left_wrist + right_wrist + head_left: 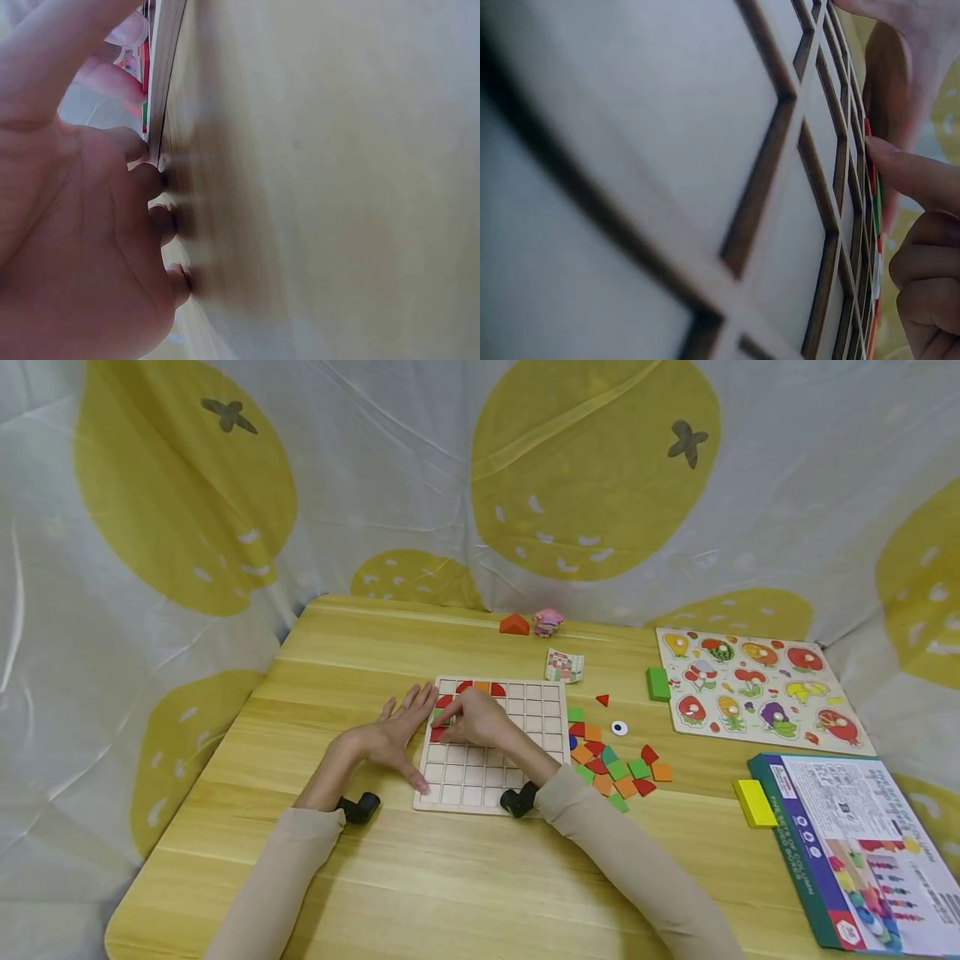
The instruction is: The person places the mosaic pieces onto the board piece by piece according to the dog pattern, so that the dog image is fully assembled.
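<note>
A wooden grid board point(491, 776) lies on the table in front of me. My left hand point(393, 742) is spread along its left edge, fingers extended, thumb at the near-left corner. In the left wrist view, its fingertips rest beside the board's side. My right hand point(482, 720) reaches over the board and pinches a red piece point(437, 735) at a left-column cell, its other fingers curled in the right wrist view. Just beyond lies a green piece point(437, 720), partly covered by the hand. Red quarter-round pieces point(498, 690) and an orange square point(482, 687) fill cells along the far row.
Loose coloured pieces point(617, 769) lie scattered right of the board. Behind it are a small pattern card point(564, 666), a red block point(514, 625) and a pink figure point(548, 622). A fruit puzzle board point(720, 693), green block point(657, 684), yellow block point(755, 803) and box point(795, 860) stand right.
</note>
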Demonstrator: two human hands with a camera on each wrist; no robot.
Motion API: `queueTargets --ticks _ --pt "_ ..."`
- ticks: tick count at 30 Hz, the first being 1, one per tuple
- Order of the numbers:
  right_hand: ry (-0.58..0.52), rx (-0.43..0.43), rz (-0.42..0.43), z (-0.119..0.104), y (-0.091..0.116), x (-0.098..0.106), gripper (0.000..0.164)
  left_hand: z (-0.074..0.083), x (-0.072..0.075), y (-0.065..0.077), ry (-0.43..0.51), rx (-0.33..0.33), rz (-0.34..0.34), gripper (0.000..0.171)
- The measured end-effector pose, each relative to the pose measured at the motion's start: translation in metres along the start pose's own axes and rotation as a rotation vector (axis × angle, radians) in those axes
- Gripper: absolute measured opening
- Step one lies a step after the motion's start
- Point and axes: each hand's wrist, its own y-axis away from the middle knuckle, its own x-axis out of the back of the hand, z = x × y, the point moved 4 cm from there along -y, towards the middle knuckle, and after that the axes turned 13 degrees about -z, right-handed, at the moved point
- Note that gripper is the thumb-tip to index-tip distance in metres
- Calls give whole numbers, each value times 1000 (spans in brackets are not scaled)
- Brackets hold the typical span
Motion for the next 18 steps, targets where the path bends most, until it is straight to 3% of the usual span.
queueTargets --ticks 5,8,13,18 --pt "-78 40 -34 5 2 3 25 1 1 -1 0 -1 -1 150" --pt "-96 44 -30 7 14 16 26 1 1 -1 -6 4 5 151" --pt "-57 39 38 25 62 56 27 2 0 -2 -13 17 10 151" --pt "-25 -137 149 77 126 95 26 3 0 -2 -5 14 12 151"
